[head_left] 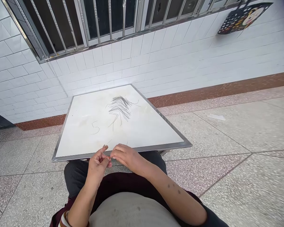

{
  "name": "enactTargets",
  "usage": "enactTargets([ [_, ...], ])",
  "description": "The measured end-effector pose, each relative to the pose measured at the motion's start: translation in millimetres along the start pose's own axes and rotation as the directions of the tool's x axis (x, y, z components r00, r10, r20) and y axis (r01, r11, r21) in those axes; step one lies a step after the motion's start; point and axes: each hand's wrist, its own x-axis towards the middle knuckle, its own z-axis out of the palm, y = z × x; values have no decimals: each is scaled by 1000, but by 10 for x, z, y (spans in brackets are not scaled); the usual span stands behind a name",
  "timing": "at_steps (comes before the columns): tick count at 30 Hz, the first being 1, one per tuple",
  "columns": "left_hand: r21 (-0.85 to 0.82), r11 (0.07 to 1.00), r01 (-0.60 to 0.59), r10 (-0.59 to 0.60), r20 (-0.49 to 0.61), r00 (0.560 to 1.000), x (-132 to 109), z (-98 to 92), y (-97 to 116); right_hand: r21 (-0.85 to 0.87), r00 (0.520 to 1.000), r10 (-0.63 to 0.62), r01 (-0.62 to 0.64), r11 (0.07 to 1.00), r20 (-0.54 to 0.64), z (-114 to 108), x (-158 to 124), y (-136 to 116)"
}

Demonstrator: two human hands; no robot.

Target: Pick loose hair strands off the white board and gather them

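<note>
At the near edge of a white-topped table (149, 132), my left hand (97, 164) and my right hand (127, 158) meet fingertip to fingertip. Both are closed in a pinch on one thin wire-like strand (102, 152), which curves around a finger of my left hand. What exactly lies between the fingertips is too small to make out. Farther up the tabletop is a loose bunch of dark thin strands (120, 107), bent and spread out. A single curved strand (96, 127) lies apart, left of the bunch.
A grey metal edge (163, 147) frames the table, which stands beside a white tiled wall (104, 67). Above are barred windows (109, 19). A patterned bag (245, 19) hangs at the upper right. A pale scrap (216, 117) lies on the speckled floor (198, 132).
</note>
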Motion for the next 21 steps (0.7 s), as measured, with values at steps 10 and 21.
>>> enactTargets([
  [10,8,999,52,-52,22,998,34,-11,24,-25,1000,-28,27,999,-8,-56,2,85],
  [21,-81,997,17,-18,-18,1000,19,47,62,-17,994,47,-49,999,-96,1,7,36],
])
